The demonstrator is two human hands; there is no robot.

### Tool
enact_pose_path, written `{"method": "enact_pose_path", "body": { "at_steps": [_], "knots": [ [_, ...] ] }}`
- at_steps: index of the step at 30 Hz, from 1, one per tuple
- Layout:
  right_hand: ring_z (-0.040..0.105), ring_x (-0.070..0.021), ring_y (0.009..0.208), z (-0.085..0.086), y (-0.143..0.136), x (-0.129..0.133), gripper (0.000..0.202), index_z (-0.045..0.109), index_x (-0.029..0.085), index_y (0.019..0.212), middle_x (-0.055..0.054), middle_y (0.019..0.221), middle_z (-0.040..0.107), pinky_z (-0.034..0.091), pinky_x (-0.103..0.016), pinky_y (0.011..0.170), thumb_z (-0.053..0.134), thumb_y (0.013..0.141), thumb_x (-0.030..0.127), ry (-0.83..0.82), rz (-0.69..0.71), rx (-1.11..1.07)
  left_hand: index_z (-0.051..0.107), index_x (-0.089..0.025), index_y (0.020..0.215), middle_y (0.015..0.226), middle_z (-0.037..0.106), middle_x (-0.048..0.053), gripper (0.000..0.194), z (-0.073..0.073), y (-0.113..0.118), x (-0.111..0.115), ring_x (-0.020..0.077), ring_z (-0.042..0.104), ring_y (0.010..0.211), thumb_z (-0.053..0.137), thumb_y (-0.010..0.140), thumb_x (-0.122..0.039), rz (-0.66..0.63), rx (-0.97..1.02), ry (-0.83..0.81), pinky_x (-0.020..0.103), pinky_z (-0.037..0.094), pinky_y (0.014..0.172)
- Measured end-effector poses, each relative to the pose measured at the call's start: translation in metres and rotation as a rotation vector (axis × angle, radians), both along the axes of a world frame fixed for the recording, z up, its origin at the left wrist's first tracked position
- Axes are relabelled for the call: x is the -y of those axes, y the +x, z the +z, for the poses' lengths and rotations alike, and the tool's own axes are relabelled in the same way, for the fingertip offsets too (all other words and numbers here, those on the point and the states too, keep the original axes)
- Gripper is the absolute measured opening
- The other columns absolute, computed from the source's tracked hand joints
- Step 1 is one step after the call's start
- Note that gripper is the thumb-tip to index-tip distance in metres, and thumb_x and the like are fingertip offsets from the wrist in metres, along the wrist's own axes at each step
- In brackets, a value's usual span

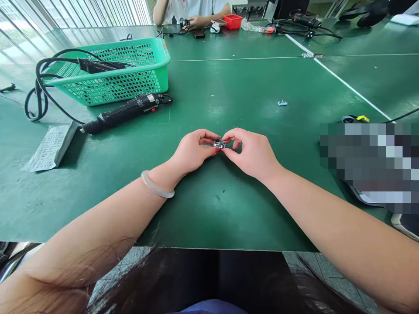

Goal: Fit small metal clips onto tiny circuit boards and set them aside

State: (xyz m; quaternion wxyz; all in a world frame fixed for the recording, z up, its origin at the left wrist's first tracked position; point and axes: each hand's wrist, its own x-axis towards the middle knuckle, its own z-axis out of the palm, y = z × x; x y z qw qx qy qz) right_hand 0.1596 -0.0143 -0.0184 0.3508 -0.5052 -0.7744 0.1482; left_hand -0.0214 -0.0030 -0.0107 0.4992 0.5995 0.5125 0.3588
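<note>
Between my fingertips, over the middle of the green table, is a small black-and-silver part, too small to name more exactly. My left hand pinches its left side between thumb and fingers, with a pale bangle at the wrist. From the right, my right hand pinches the other end with thumb and forefinger. The fingertips cover parts of its edges. Farther off to the right, a small light-coloured piece lies on the table.
A green basket stands back left, a corded black electric screwdriver before it. A written-on paper pad lies left. At right are a blurred-out object and a yellow-and-black item. Across the table sits a person near a red box.
</note>
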Motion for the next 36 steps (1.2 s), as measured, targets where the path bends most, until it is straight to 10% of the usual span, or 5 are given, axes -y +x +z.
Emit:
{"method": "enact_pose_path", "body": {
  "at_steps": [36],
  "knots": [
    [0.066, -0.0197, 0.079, 0.000, -0.013, 0.005, 0.015, 0.067, 0.024, 0.094, 0.000, 0.085, 0.075, 0.049, -0.033, 0.074, 0.070, 0.081, 0.018, 0.077, -0.027, 0.039, 0.073, -0.005, 0.092, 0.102, 0.076, 0.015, 0.023, 0.010, 0.010, 0.012, 0.0165, 0.072, 0.099, 0.051, 0.094, -0.004, 0.026, 0.582, -0.459, 0.035, 0.052, 0.109]
  ]
}}
